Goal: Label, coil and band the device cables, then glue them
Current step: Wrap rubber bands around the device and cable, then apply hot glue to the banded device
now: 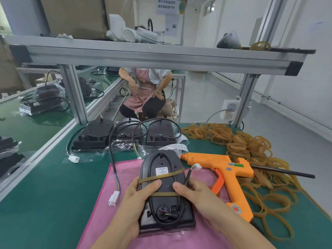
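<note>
So here's where things stand, biggest stuff first. The green bench (53,177) has a pink cloth (111,203) laid on it, and that's the work spot. At the back of the bench sit three more dark devices (98,135), some in clear plastic, and their cables (112,150) are trailing loose toward the cloth with white plugs (113,198) hanging free. No coil and no band on any of them, and I can't make out labels on them, so I'd say all three are waiting.

To the right there's a big heap of rubber bands (251,150), so no shortage there. The orange glue gun (221,169) lies flat on the bench just right of the cloth, nobody touching it, so I'd say the gluing on this unit isn't started.

The one in hand: a dark device (161,178) sits on the pink cloth, back side up, held between both hands. The left hand (138,200) grips its left edge with the thumb on top. The right hand (194,196) grips the right edge, thumb on top and the cable end running past it. The black cable (154,162) is already looped around the back, two tan bands (161,176) cross it, and a white label (161,171) is stuck on.

So this unit looks labelled, coiled and banded. Its little white connector (196,166) pokes out to the right, close to the glue gun. Glue seems to be what's left here, then the other three.
</note>
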### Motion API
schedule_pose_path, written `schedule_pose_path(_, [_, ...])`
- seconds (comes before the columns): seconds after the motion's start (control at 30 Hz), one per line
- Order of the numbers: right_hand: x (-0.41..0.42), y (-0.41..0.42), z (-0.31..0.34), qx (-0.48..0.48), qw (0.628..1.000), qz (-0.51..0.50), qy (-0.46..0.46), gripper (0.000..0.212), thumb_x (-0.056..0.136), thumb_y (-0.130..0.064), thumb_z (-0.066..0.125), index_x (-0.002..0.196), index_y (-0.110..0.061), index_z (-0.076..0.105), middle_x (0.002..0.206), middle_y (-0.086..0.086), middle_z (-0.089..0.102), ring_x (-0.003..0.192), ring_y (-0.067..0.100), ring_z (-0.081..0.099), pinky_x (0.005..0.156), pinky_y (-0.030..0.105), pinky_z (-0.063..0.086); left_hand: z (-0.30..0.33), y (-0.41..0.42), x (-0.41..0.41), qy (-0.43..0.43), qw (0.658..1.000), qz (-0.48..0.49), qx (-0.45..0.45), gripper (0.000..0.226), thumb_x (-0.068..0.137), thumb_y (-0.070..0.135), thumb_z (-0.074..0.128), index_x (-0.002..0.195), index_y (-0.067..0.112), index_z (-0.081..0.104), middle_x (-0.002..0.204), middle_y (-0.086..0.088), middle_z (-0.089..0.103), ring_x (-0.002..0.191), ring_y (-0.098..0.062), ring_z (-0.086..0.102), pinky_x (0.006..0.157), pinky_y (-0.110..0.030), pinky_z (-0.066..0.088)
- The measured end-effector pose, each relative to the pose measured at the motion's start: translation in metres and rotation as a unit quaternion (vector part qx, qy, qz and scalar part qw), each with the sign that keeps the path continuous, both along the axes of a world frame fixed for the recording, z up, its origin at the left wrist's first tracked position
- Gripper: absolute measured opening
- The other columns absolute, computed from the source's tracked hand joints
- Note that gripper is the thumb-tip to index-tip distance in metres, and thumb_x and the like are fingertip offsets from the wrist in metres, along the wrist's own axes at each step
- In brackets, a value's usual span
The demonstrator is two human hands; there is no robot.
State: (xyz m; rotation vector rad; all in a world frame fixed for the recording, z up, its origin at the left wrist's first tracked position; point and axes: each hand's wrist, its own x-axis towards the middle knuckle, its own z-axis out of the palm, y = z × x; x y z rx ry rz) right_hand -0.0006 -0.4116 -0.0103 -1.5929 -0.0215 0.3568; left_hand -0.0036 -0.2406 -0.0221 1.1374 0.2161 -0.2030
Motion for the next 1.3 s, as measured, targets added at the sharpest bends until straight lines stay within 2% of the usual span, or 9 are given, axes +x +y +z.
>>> schedule_pose_path(0.1, [-0.001,-0.002,0.004,-0.163,0.986,0.019,-0.018,0.031,0.097,-0.040,0.050,0.117,-0.020,0.065,0.110,-0.006,0.071,0.104,0.009,0.066,0.098,0.028,0.048,-0.001,-0.001,0.002,0.024,0.999,0.001,0.022,0.044,0.073,0.008,0.075,0.114,0.003,0.061,0.094,-0.025,0.072,0.086,-0.044,0.070,0.072,-0.048,0.059])
schedule_pose_path(0.23, [0.002,-0.017,0.012,-0.402,0.900,-0.035,-0.166,0.032,0.103,-0.035,0.037,0.094,-0.024,0.065,0.096,-0.010,0.065,0.091,0.008,0.058,0.089,0.032,0.044,-0.001,0.000,0.006,0.053,0.998,0.015,0.035,0.039,0.077,0.007,0.074,0.113,0.002,0.061,0.092,-0.026,0.072,0.085,-0.042,0.070,0.080,-0.054,0.057])
schedule_pose_path(0.3, [0.003,-0.031,0.015,-0.506,0.835,-0.091,-0.198,0.028,0.102,-0.025,0.037,0.116,-0.026,0.061,0.114,-0.006,0.060,0.106,0.012,0.055,0.089,0.030,0.042,-0.001,0.001,0.007,0.060,0.997,0.016,0.038,0.038,0.078,0.007,0.074,0.113,0.003,0.061,0.091,-0.025,0.072,0.082,-0.040,0.070,0.079,-0.052,0.057])
schedule_pose_path(0.43, [0.011,-0.055,0.022,-0.665,0.718,-0.147,-0.145,0.026,0.100,-0.019,0.038,0.120,-0.019,0.055,0.122,0.001,0.053,0.113,0.019,0.052,0.079,0.027,0.043,0.000,0.000,0.008,0.066,0.997,0.015,0.043,0.038,0.079,0.007,0.074,0.114,0.003,0.061,0.090,-0.026,0.072,0.084,-0.042,0.070,0.078,-0.053,0.057])
schedule_pose_path(0.6, [0.028,-0.065,0.028,-0.727,0.674,-0.120,-0.044,0.023,0.094,-0.007,0.044,0.104,-0.016,0.062,0.109,0.003,0.062,0.100,0.022,0.061,0.063,0.027,0.040,0.001,0.000,0.009,0.071,0.996,0.015,0.044,0.036,0.079,0.007,0.073,0.113,0.003,0.061,0.088,-0.025,0.073,0.075,-0.037,0.070,0.072,-0.048,0.059])
schedule_pose_path(0.8, [0.039,-0.078,0.027,-0.706,0.699,-0.114,-0.016,0.015,0.091,-0.021,0.055,0.105,-0.017,0.059,0.102,-0.001,0.062,0.096,0.021,0.062,0.064,0.028,0.044,0.003,0.001,0.008,0.076,0.996,0.008,0.040,0.038,0.079,0.006,0.073,0.115,0.003,0.059,0.089,-0.025,0.073,0.072,-0.035,0.071,0.066,-0.043,0.059])
schedule_pose_path(0.93, [0.045,-0.092,0.034,-0.640,0.759,-0.091,0.077,0.043,0.071,-0.037,0.076,0.096,-0.018,0.047,0.082,-0.003,0.050,0.088,0.019,0.060,0.072,0.030,0.054,0.003,0.004,0.007,0.075,0.997,-0.007,0.035,0.038,0.080,0.005,0.072,0.116,0.003,0.059,0.091,-0.025,0.073,0.073,-0.035,0.071,0.066,-0.045,0.060])
schedule_pose_path(1.17, [0.050,-0.121,0.023,-0.201,0.936,-0.216,0.193,0.019,0.061,-0.005,0.073,0.077,-0.002,0.064,0.073,0.016,0.066,0.060,0.027,0.060,0.056,0.030,0.048,0.001,0.008,0.006,0.063,0.997,-0.021,0.030,0.038,0.080,0.005,0.071,0.117,0.002,0.059,0.094,-0.027,0.071,0.077,-0.037,0.070,0.073,-0.049,0.059])
schedule_pose_path(1.3, [0.040,-0.131,0.020,-0.027,0.973,-0.180,0.143,0.044,0.048,0.009,0.067,0.091,0.006,0.068,0.087,0.022,0.073,0.080,0.036,0.071,0.081,0.046,0.056,0.000,0.017,0.010,0.052,0.998,-0.009,0.029,0.039,0.078,0.006,0.072,0.115,0.003,0.060,0.095,-0.028,0.071,0.082,-0.042,0.070,0.076,-0.056,0.057])
